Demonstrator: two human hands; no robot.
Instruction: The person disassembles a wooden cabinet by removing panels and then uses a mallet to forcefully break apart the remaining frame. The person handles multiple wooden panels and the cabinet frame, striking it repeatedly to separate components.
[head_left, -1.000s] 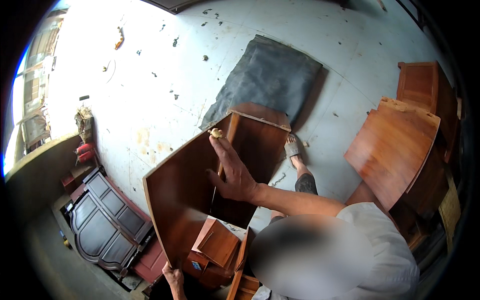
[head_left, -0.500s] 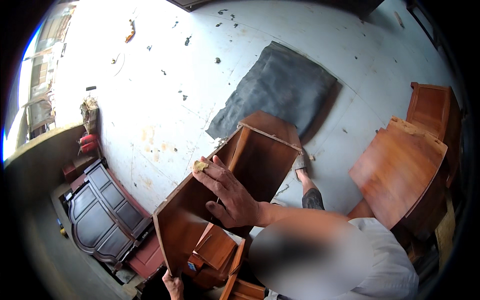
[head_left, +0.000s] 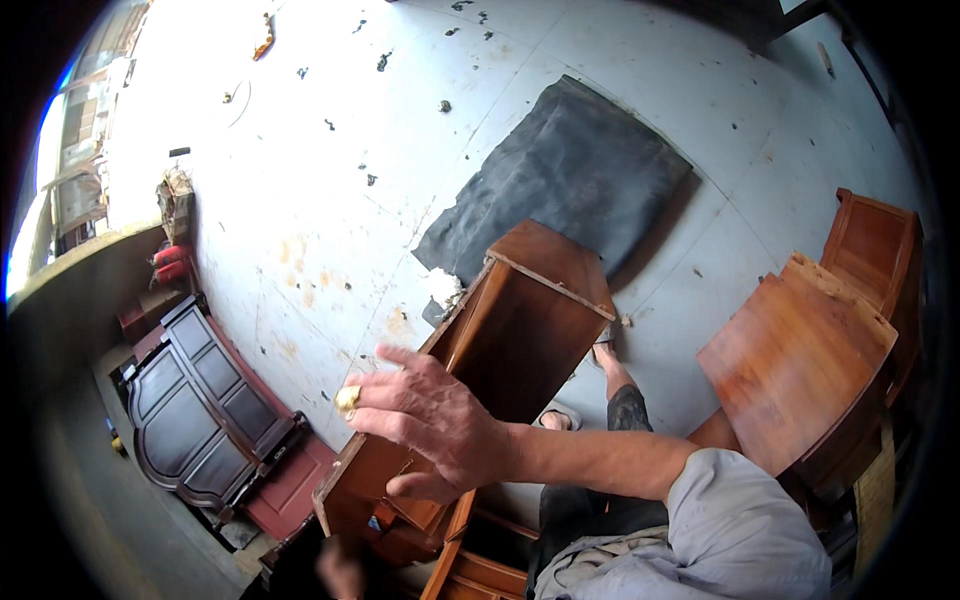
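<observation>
My right hand (head_left: pixel 440 420), palm down with its fingers spread, is over a brown varnished wooden cabinet frame (head_left: pixel 530 340). A small yellowish scrap or wrap (head_left: pixel 347 400) sits at one of its fingertips; whether it is held or stuck on cannot be told. Whether the palm touches the wood is hidden. At the lower edge, my left hand (head_left: pixel 342 570) is smeared by motion close to the near-left corner of the frame. Smaller wooden pieces (head_left: pixel 410 515) show inside the cabinet, partly behind my right hand.
A dark grey sheet (head_left: pixel 570 170) lies on the pale tiled floor beneath the cabinet's far end. Wooden panels (head_left: pixel 800 360) and another cabinet (head_left: pixel 872 250) stand at right. A dark panelled headboard (head_left: pixel 200 415) leans at left. My sandalled foot (head_left: pixel 558 417) is beside the cabinet. Scraps dot the floor.
My right hand has moved left and nearer to me across the cabinet. The left hand, earlier gripping the cabinet's near corner, is now blurred and slightly lower. The view has shifted a little.
</observation>
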